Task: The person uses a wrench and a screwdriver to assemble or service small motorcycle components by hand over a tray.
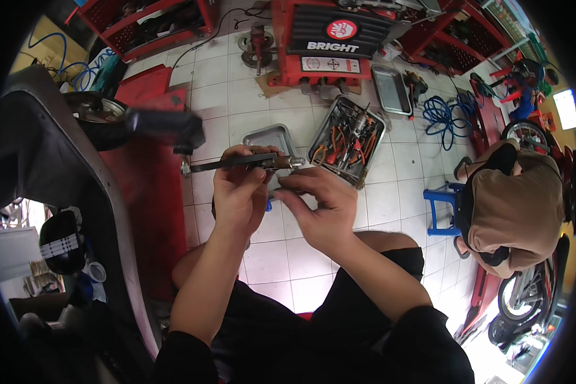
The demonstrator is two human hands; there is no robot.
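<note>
My left hand (240,192) is closed round a long dark metal lever-like part (205,166), held up level in front of me. A round fitting sits at the part's left end, and a shiny metal cylinder (293,162) is at its right end. Just below that cylinder is my right hand (323,205), with thumb and fingers drawn together in a pinch. Whatever lies between those fingertips, if anything, is too small to make out. Behind my hands, a shallow metal tray (285,132) rests on the tiled floor, partly covered by them.
A metal tray (331,168) of pliers and screwdrivers lies beyond my right hand, with another tray (392,89) farther back. A red tool cabinet (339,38) stands ahead. Motorcycle bodywork (64,128) rises at left. A person (515,211) crouches at right near a blue stool (441,208).
</note>
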